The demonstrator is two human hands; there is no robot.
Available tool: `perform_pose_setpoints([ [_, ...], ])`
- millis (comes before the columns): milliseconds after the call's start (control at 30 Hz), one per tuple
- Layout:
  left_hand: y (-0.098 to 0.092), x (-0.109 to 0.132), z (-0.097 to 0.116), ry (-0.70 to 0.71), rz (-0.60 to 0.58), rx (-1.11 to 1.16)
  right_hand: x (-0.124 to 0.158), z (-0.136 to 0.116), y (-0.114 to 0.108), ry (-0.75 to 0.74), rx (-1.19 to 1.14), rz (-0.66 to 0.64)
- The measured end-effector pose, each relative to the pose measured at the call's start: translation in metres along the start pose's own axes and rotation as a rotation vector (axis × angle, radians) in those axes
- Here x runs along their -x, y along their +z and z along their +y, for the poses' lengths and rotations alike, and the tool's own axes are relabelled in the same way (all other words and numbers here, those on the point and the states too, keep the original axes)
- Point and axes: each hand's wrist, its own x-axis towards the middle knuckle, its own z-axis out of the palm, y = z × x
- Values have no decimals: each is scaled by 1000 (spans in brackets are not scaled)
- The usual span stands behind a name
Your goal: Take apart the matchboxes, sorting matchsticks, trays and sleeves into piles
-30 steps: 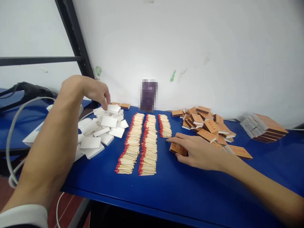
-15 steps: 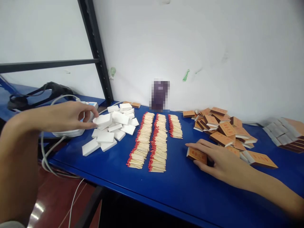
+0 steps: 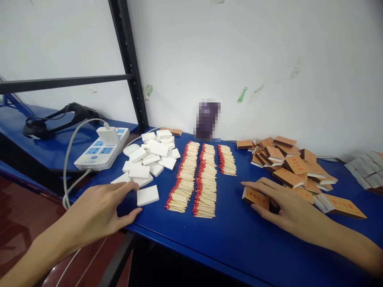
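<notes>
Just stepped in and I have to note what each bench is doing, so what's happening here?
A person works at a blue table with bare hands. The right hand grips an orange matchbox lying flat, beside a pile of orange matchboxes. The left hand lies open near the front edge, next to a white tray by the heap of white trays; contact is unclear. Three rows of red-tipped matches lie between the hands.
</notes>
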Motion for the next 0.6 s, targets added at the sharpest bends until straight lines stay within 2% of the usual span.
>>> perform_pose_setpoints([
  [100, 7, -4, 2, 11, 155, 34, 1, 1, 1, -2, 2, -5],
  [167, 8, -4, 1, -24, 212, 141, 1, 2, 2, -2, 2, -5],
  [300, 7, -2, -5, -155, 219, 616, 1, 1, 2, -6, -16, 18],
  [400, 8, -5, -10, -155, 293, 978, 1, 2, 2, -17, -25, 33],
  [500, 10, -9, -10, -191, 342, 1175, 0, 3, 3, -45, -40, 109],
  [600, 10, -9, -8, -254, 354, 1221, 0, 4, 4, -79, -59, 226],
])
